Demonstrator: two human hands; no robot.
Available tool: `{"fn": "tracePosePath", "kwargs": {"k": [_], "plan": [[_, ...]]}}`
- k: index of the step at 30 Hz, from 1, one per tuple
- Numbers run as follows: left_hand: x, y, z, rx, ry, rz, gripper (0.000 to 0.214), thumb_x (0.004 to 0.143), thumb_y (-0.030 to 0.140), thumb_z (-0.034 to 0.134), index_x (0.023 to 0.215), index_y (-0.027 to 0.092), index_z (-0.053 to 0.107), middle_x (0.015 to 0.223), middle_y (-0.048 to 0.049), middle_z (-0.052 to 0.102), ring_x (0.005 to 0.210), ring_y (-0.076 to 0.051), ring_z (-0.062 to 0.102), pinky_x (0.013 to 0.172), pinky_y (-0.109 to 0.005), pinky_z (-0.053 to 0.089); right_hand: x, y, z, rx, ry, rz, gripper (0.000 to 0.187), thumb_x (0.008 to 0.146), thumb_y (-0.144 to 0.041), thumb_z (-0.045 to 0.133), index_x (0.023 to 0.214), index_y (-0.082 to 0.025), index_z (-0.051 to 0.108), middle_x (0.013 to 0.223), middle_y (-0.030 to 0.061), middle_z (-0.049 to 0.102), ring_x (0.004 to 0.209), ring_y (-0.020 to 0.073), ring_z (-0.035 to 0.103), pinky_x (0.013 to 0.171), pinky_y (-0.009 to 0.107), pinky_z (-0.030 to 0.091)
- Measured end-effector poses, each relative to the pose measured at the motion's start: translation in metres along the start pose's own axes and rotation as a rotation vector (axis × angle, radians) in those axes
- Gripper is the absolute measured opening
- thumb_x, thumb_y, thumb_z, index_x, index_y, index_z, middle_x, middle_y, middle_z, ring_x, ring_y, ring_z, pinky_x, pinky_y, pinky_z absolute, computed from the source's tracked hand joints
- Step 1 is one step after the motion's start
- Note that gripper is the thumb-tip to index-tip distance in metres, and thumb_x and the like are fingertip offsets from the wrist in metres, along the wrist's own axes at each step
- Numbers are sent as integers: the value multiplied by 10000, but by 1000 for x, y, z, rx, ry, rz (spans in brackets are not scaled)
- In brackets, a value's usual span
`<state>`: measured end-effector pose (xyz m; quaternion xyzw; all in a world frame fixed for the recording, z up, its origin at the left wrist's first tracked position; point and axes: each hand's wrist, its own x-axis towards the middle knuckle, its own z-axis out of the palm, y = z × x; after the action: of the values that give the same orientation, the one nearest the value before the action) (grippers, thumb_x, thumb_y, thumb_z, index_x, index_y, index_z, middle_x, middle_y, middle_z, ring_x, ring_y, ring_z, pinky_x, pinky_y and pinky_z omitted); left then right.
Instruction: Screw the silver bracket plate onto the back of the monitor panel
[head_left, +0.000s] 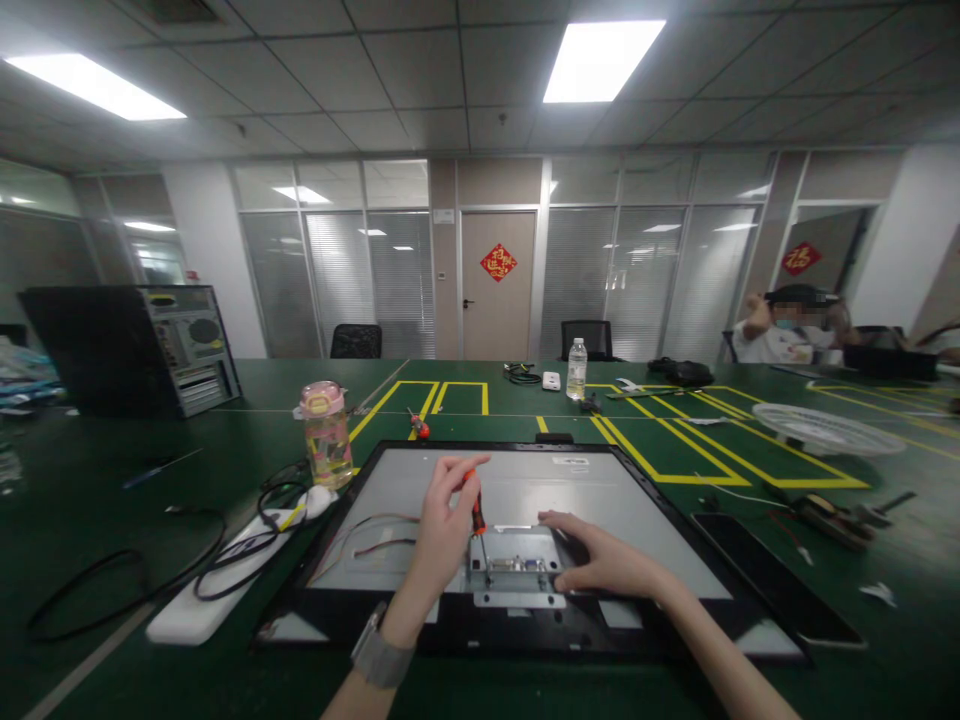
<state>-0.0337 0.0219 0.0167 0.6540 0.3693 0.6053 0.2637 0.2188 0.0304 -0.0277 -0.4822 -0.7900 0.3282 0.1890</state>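
A large flat screen panel (615, 510) with a black frame lies in front of me, its pale metal back facing up. On it, near the lower middle, sits a silver metal bracket (525, 600) with a circuit board showing through its opening. My left hand (450, 510) grips an orange-and-black screwdriver (478, 505), held nearly upright with its tip down at the bracket's left side. Whether the tip sits in a screw is too small to tell. My right hand (600, 555) rests against the bracket's right side, fingers spread, thumb at its lower right corner.
Left of the panel are a white power strip (202, 605) with black cables and a pink-lidded bottle (328, 440). A black slab-like device (772, 575) lies to the right. Farther off stand a computer case (180, 350) and a water bottle (577, 370); a person (787, 335) sits at far right.
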Motion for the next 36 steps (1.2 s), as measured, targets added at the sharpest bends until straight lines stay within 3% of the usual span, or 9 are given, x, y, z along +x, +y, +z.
{"fn": "tracePosePath", "kwargs": {"k": [3,6,11,18,21,24,29,33,36], "plan": [[-1,3,0,-15,13,26,322,908,290,430,1105,198,668,913,-41,528,810,-161,556,774,-287,460,0,0,0,4,-2,2,883,633,-483,771,1386,-155,447,1504,149,360,1380,318,328,1160,425,220],[0,3,1,-9,36,39,285,872,287,517,1099,198,663,876,-29,525,775,-159,558,756,-290,466,0,0,0,8,-3,-2,872,633,-477,773,1385,-173,450,1502,138,366,1381,310,329,1162,428,218],[1,-1,1,45,98,53,163,781,286,649,904,197,707,793,0,491,718,-148,535,737,-285,457,1,2,1,3,5,-6,871,628,-466,777,1383,-176,453,1501,137,370,1380,308,333,1160,437,220],[1,1,1,-62,12,-20,302,874,346,518,1084,178,656,838,-40,592,808,-181,584,771,-300,466,1,3,0,2,5,-5,860,625,-465,778,1379,-206,458,1504,130,365,1380,302,335,1161,446,218],[0,1,2,-76,5,-20,279,879,346,506,1022,170,670,859,-56,606,858,-194,589,796,-306,464,0,1,0,4,2,1,867,629,-473,773,1384,-191,452,1502,132,369,1379,303,336,1161,434,222],[1,2,1,-11,42,24,222,833,337,578,931,179,698,853,-43,576,784,-175,574,752,-289,467,0,-1,0,-2,1,2,883,627,-487,770,1384,-163,452,1497,142,374,1379,316,333,1159,429,227],[2,3,-1,-41,59,5,284,872,357,498,961,175,697,859,-51,597,817,-185,580,758,-291,468,0,-3,0,0,2,5,892,612,-504,775,1379,-174,461,1499,138,373,1378,328,331,1157,439,228],[2,3,-2,7,93,39,217,821,349,587,887,186,715,841,-37,565,769,-169,572,720,-272,469,0,-3,0,3,-2,16,884,619,-500,772,1384,-192,454,1506,129,362,1382,320,325,1158,448,225],[2,2,-2,-18,70,22,257,863,335,521,961,187,706,814,-36,593,768,-173,588,730,-282,471,-1,-3,-1,5,1,14,902,620,-508,769,1390,-166,446,1505,139,361,1382,331,322,1160,439,222]]}}
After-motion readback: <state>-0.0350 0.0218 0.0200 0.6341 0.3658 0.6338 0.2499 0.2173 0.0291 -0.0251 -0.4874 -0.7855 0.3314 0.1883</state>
